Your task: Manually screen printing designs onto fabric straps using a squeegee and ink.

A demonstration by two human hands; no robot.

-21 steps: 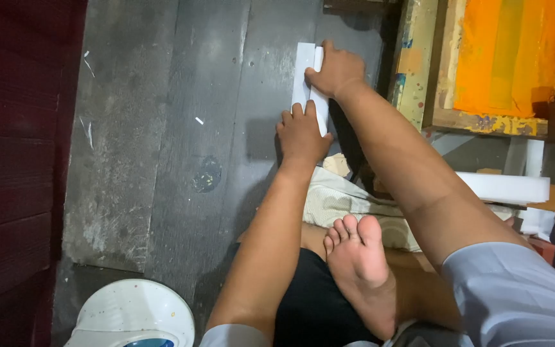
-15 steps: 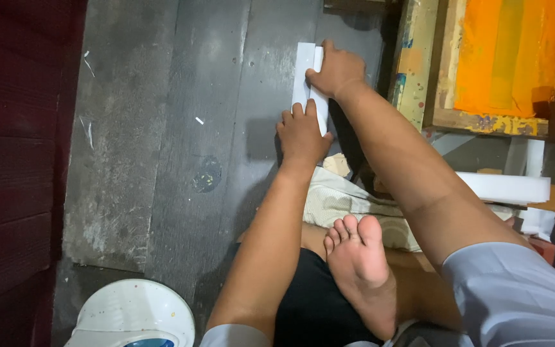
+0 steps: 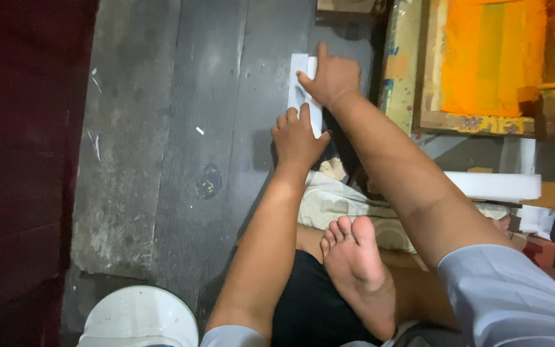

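Observation:
A narrow white sheet of paper (image 3: 301, 90) lies on the dark wooden floor (image 3: 181, 141) in front of me. My left hand (image 3: 297, 136) presses flat on its near end, fingers together. At the far end my right hand (image 3: 330, 77) rests on the sheet, index finger stretched forward along its edge. Neither hand lifts the paper. My bare foot (image 3: 358, 270) is tucked up between my arms, sole upward.
A wooden frame with an orange panel (image 3: 489, 64) stands at the right. Below it lie a white slab (image 3: 496, 186) and a pale cloth (image 3: 332, 202). A round white lid (image 3: 139, 318) sits at the bottom left. A dark red wall (image 3: 20, 160) runs along the left.
Both hands stay on the paper in nearly the same place; my right index finger now points further forward.

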